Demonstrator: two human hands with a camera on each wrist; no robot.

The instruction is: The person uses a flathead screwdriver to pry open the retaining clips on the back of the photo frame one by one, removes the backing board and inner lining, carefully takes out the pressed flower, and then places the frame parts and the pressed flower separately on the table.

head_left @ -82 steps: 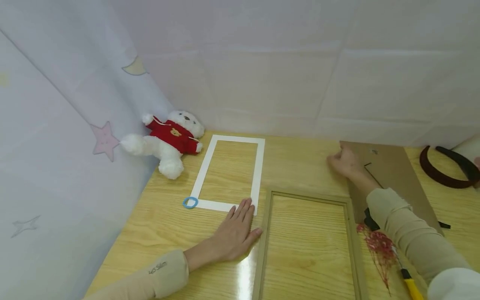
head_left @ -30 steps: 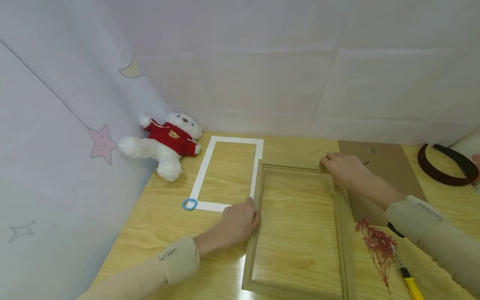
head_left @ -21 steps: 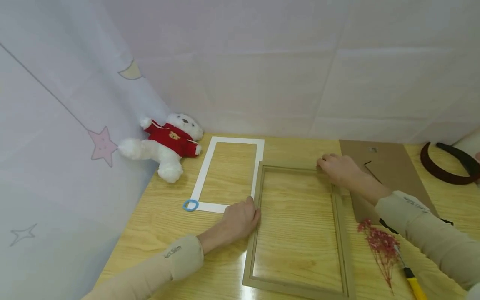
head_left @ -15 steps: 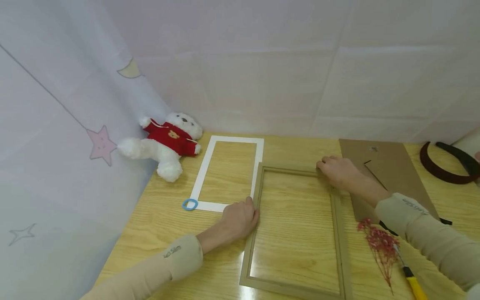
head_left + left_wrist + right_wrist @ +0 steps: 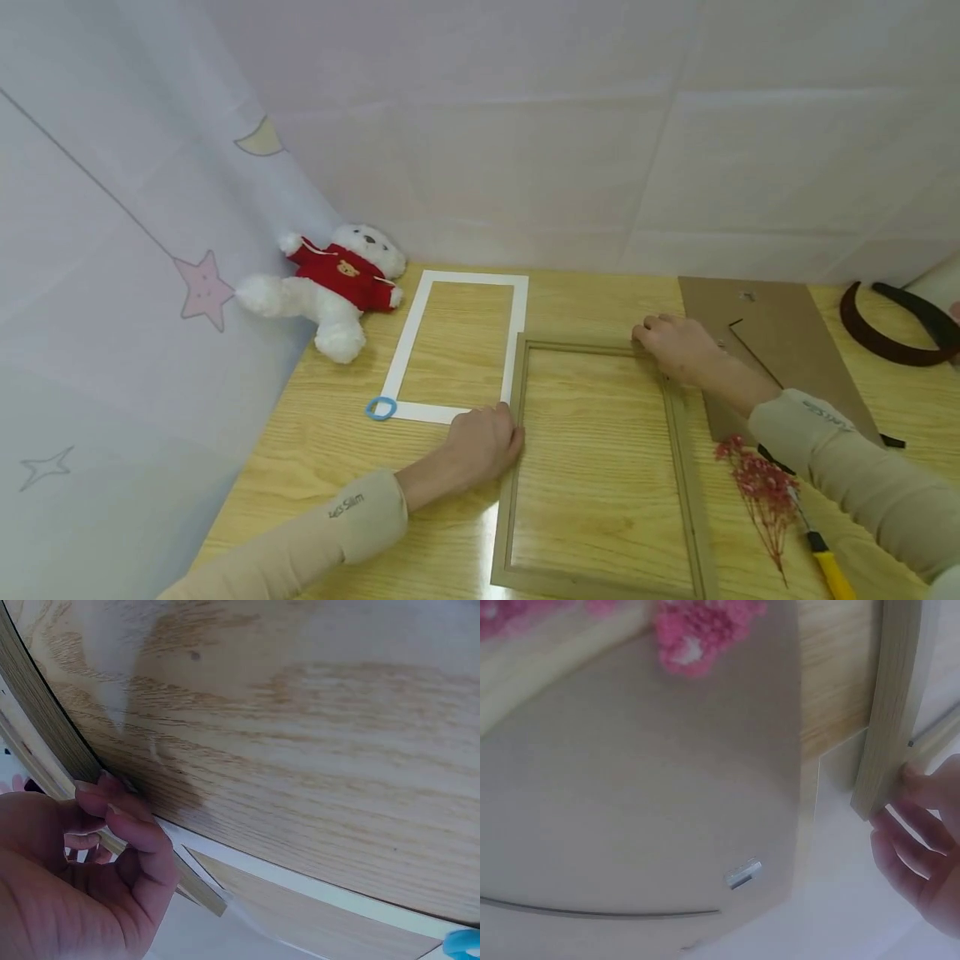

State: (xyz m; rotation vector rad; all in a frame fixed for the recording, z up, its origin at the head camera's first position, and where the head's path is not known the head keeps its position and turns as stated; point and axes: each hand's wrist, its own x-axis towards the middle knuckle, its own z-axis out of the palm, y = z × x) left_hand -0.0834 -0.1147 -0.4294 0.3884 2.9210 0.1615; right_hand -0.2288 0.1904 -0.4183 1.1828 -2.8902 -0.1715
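A light-brown wooden picture frame (image 5: 682, 450) lies at the near middle of the table, its far left corner over the edge of a white rectangular paper border (image 5: 409, 340). My left hand (image 5: 480, 442) grips the frame's left side, fingers curled against it; in the left wrist view the thumb and fingertips meet at the rail. At the far right corner my right hand (image 5: 678, 346) holds the frame. In the right wrist view, its thumb (image 5: 922, 787) is on one side of the corner and the fingers are below. A blue ring (image 5: 381, 417) lies on the border's near left corner.
To the right lies a brown backing board (image 5: 810, 350) with a black part sticking out under it. Pink dried flowers (image 5: 761, 483) and a yellow-handled screwdriver (image 5: 832, 575) are nearer. A plush bear (image 5: 341, 271) lies far left, a dark headband (image 5: 892, 358) far right.
My left hand has gone from lying flat to gripping the frame's side. The right hand has left the board's edge for the corner. The frame moved away from me, then slightly back.
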